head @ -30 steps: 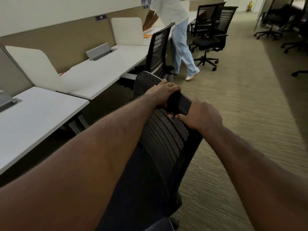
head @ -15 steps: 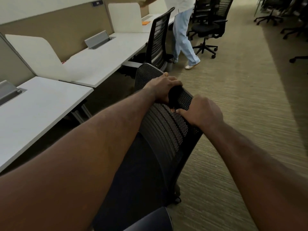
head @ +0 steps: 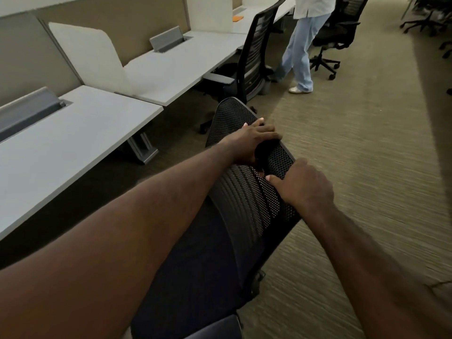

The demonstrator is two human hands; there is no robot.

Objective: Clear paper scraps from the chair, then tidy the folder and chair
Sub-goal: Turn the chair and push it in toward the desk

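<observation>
A black office chair [head: 234, 206] with a mesh back and a dark seat stands in front of me, its back toward the carpeted aisle. My left hand [head: 252, 140] grips the top rim of the mesh back, fingers curled over the edge. My right hand [head: 303, 187] holds the same rim a little nearer to me, thumb on the mesh. What shows of the seat holds no paper scraps; my left arm hides part of it. A small orange item [head: 237, 18] lies on a far desk; no folder is seen.
White desks [head: 73, 143] with dividers and grey cable flaps run along the left. Another black chair [head: 254, 57] sits at the second desk. A person in light trousers [head: 299, 50] stands beyond it. More chairs [head: 337, 33] stand further along the carpet [head: 367, 143].
My view has tilted down and drifted along the desks; the near desk now fills more of the left. Both hands keep their grip on the chair back.
</observation>
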